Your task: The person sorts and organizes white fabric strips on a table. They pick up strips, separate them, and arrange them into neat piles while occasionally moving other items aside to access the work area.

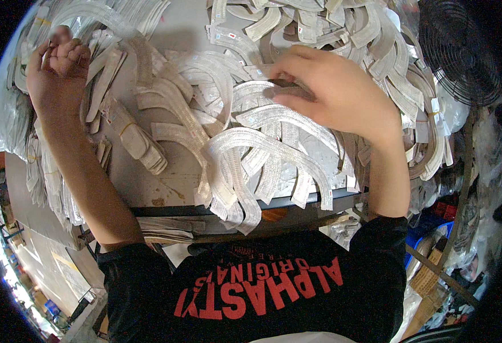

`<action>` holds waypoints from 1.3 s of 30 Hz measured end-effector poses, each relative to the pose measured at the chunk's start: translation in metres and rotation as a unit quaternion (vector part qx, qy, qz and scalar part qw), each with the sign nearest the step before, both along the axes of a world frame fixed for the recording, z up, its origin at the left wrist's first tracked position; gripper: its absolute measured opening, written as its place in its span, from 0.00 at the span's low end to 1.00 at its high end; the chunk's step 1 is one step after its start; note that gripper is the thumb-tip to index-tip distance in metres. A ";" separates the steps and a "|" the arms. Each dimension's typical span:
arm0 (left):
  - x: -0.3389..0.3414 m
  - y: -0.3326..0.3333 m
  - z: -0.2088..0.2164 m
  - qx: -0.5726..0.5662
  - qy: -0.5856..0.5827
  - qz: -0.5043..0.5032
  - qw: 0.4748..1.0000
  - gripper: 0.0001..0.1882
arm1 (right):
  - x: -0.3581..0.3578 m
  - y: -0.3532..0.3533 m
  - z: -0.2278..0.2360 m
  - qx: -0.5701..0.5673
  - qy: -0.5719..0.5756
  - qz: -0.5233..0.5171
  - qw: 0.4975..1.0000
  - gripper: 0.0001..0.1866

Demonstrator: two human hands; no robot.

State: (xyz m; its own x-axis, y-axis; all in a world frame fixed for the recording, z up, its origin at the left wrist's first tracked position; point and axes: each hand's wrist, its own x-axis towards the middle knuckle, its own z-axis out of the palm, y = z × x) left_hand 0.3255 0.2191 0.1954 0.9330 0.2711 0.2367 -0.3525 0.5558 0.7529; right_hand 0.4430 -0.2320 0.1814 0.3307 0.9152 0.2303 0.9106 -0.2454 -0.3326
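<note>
The right hand point(314, 86) is at upper centre of the frame, palm side turned down and to the left, half curled with a dark gap between thumb and fingers; its fingertips are blurred over pale strips, and I cannot tell whether they grip one. Just below its thumb lies a curved strip point(296, 116), its long axis bowing from left of the thumb across and down to the right, so it lies nearer this hand than the other, and the judgement is that its near-crosswise run matters most to any grasp from above. Lower, at the centre, another arched strip point(262, 139) bends down to the right toward the table's dark edge. The left hand point(62, 66) is well apart, at upper left, its fingers loosely curled; whether it holds anything cannot be told. Between the hands, but nearer the left one, a banded bundle point(138, 143) slants from upper left to lower right on the grey table point(174, 183). Farther out, a heap of strips point(371, 34) fills the upper right, with a black fan point(462, 51) beyond it.
</note>
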 end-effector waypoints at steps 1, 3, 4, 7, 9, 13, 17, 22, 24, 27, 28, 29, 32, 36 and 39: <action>0.001 0.000 0.001 0.006 0.015 0.022 1.000 0.12 | -0.002 0.004 -0.004 0.005 0.006 0.001 1.000 0.14; 0.001 -0.003 0.002 0.010 0.024 0.039 0.999 0.12 | -0.006 0.014 -0.007 0.007 -0.002 -0.015 1.000 0.13; 0.001 -0.005 0.002 0.008 0.017 0.034 0.999 0.11 | -0.006 0.016 -0.008 0.008 -0.006 -0.023 1.000 0.12; 0.000 -0.001 0.003 -0.005 0.010 0.001 1.000 0.10 | 0.007 0.018 -0.014 0.042 0.034 -0.001 0.999 0.10; 0.001 0.003 0.002 -0.012 0.003 -0.022 1.000 0.09 | 0.006 0.017 -0.011 0.036 0.060 -0.050 0.996 0.09; 0.001 -0.006 0.004 -0.004 0.016 0.026 1.000 0.09 | 0.010 0.015 -0.006 0.018 0.073 -0.083 0.994 0.10; -0.002 -0.009 0.005 0.007 0.011 0.042 0.999 0.09 | 0.007 0.018 -0.013 0.054 0.049 -0.015 0.997 0.12; 0.001 -0.020 0.006 -0.012 0.021 0.066 0.997 0.11 | 0.000 0.021 -0.009 0.038 0.064 -0.007 0.997 0.12; 0.000 -0.010 0.004 -0.004 0.009 0.025 1.000 0.12 | 0.000 0.018 -0.007 0.027 0.077 0.011 0.997 0.11; -0.004 -0.015 0.007 0.003 0.014 0.041 0.999 0.12 | 0.005 0.016 -0.001 0.002 0.121 0.048 0.991 0.11; -0.005 -0.006 0.004 -0.014 -0.004 -0.041 0.999 0.11 | 0.004 0.016 0.001 -0.003 0.135 0.054 0.989 0.11; -0.006 -0.008 0.004 -0.015 -0.005 -0.027 1.000 0.11 | 0.003 0.015 0.004 -0.009 0.148 0.058 0.987 0.11; -0.005 -0.020 0.006 -0.014 0.006 0.050 0.999 0.11 | 0.002 0.014 0.007 -0.008 0.183 0.056 0.981 0.11; -0.002 -0.021 0.004 -0.003 0.009 0.091 0.996 0.11 | 0.002 0.013 0.003 0.007 0.184 0.032 0.982 0.10; -0.003 -0.015 0.004 -0.001 -0.006 0.055 0.998 0.11 | 0.001 0.015 0.008 0.003 0.179 0.007 0.984 0.09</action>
State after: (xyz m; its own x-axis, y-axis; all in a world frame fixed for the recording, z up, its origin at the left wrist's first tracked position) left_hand 0.3228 0.2041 0.1992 0.8950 0.3719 0.2463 -0.4198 0.5155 0.7470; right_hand 0.4436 -0.2168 0.1891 0.3788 0.9194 0.1059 0.7381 -0.2311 -0.6339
